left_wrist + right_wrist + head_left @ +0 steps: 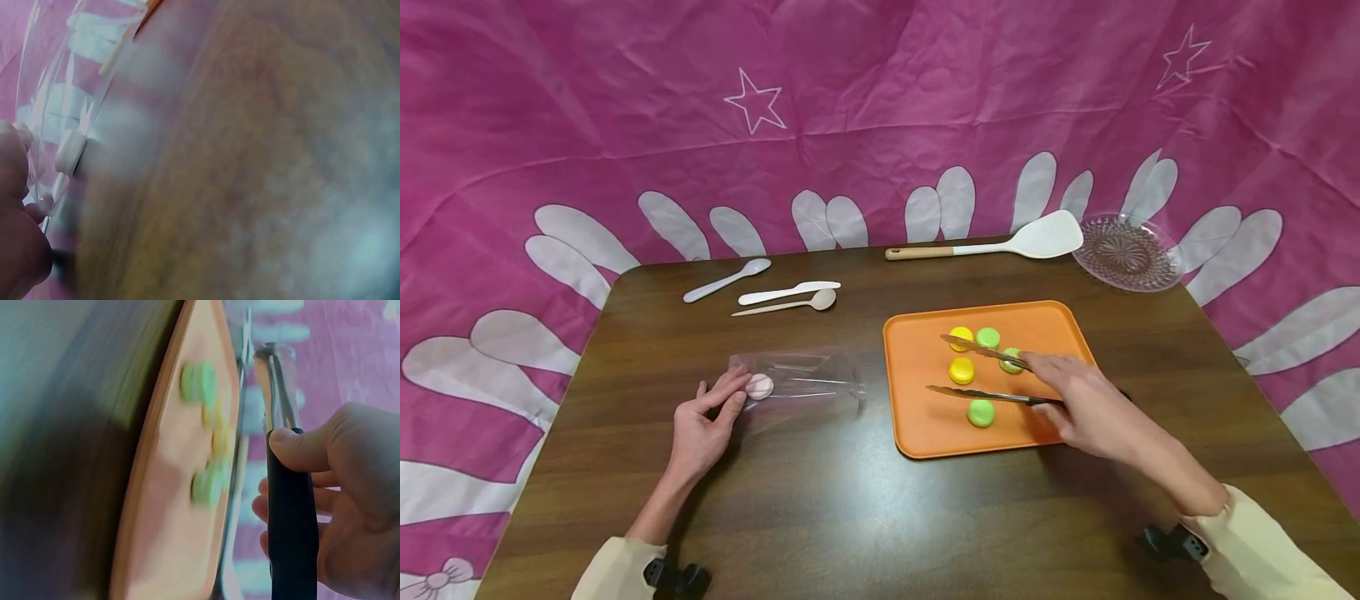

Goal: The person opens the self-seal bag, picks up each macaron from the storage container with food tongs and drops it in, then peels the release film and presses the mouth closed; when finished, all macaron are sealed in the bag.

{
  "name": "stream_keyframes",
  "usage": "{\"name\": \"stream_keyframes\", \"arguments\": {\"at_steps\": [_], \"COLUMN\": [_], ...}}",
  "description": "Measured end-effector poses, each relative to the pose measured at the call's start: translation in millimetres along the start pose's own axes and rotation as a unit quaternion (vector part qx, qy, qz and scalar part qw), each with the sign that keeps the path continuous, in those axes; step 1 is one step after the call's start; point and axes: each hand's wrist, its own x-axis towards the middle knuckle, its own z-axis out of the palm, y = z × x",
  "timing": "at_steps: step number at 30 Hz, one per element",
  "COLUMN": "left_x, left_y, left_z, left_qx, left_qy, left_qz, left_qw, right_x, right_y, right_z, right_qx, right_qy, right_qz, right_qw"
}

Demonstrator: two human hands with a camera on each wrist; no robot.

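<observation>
Black-handled tongs [291, 512]: in the right hand's [1093, 408] grasping fingers, spread above macarons [962, 371].
Clear cup [812, 385]: lying sideways, rim seemingly pinched by the left hand's [703, 425] fingers.

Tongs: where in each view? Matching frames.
Head: tongs right of centre, in the right hand, over the orange tray.
Left wrist: not visible.
Right wrist: right of centre, black handle running to the bottom edge.
Shared landmark: pink backdrop, in all three.

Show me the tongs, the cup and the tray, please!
Tongs [292, 506]: right wrist view, on the black handle.
Cup [812, 384]: head view, on its clear side.
Tray [920, 417]: head view, on a bare orange part.
</observation>
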Motion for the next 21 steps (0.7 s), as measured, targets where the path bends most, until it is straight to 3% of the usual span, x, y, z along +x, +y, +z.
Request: {"name": "stream_keyframes", "arguments": {"at_steps": [5, 13, 17, 21], "left_x": [-4.5, -2.7, -3.0, -4.0], "left_y": [-18.7, 17.4, 10.0, -9.9], "left_z": [-3.9, 2.8, 2.1, 0.5], "left_qx": [-0.007, -0.007, 0.005, 0.001], "left_qy": [0.006, 0.003, -0.003, -0.006], "left_qz": [-0.005, 0.003, -0.003, -0.005], "left_qw": [0.9999, 1.0, 1.0, 1.0], "right_x": [-32.5, -66.3, -69.0, -67.4], "right_y": [31, 60, 69, 76], "right_z": [-11, -21, -22, -21], "right_qx": [-0.025, -0.068, -0.087, -0.1], "right_qy": [0.052, 0.063, 0.067, 0.075], "right_qz": [-0.002, 0.037, 0.027, 0.015], "right_qw": [0.9984, 0.995, 0.9936, 0.992]}}
